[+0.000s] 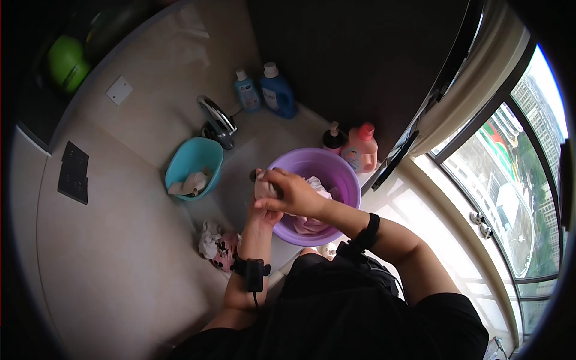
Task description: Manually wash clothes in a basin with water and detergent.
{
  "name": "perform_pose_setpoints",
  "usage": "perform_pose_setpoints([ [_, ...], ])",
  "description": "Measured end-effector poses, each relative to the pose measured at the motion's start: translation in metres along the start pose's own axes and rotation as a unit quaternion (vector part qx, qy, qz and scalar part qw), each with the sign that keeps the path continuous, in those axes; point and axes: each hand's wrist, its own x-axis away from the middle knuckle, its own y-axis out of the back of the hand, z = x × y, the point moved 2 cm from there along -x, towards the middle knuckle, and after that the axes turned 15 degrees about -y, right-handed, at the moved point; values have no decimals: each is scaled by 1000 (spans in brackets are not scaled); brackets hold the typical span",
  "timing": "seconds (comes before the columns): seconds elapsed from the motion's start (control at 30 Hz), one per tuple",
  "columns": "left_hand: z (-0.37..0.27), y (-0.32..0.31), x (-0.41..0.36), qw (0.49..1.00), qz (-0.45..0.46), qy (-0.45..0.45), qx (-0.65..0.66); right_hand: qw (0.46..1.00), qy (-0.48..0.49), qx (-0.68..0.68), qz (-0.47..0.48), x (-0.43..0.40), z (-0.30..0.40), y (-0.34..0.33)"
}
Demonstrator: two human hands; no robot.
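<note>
Both hands meet over the left rim of a purple plastic basin (pixel 352 191), around a small pale pink cloth (pixel 264 189). My right hand (pixel 297 193) grips the cloth from above, with its thumb and fingers curled around it. Below and to the left, my left hand (pixel 269 218) holds the same cloth; its fingers are mostly hidden. Whether the cloth is wrapped over the left fingers, I cannot tell. Inside the basin lie pink and white garments (pixel 310 225), partly covered by the right hand and wrist.
A turquoise tub (pixel 193 155) with crumpled cloth (pixel 194 183) stands left, beside the faucet (pixel 218 119). White cloth (pixel 209 240) and a pink patterned garment (pixel 225 252) lie near my left forearm. Blue bottles (pixel 276 92), a pump bottle (pixel 334 139) and a pink jug (pixel 361 150) line the back.
</note>
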Motion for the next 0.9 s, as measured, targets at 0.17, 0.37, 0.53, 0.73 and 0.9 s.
perform_pose_setpoints([
  [0.17, 18, 26, -6, 1000, -3, -6, 4, 970, -146, 191, -28, -6, -29, -25],
  [0.37, 10, 49, 8, 961, 237, -143, -2, 964, 106, 232, -74, 15, 13, -51],
  [0.53, 16, -22, 12, 992, -115, 19, 47, 943, -159, 280, -82, -28, -27, -25],
  [0.73, -11, -20, 30, 998, -54, 18, 32, 970, -65, 233, -3, -29, -16, -26],
  [0.9, -22, -50, 15, 990, -129, -47, -26, 973, -187, 126, -43, -40, -159, 24],
])
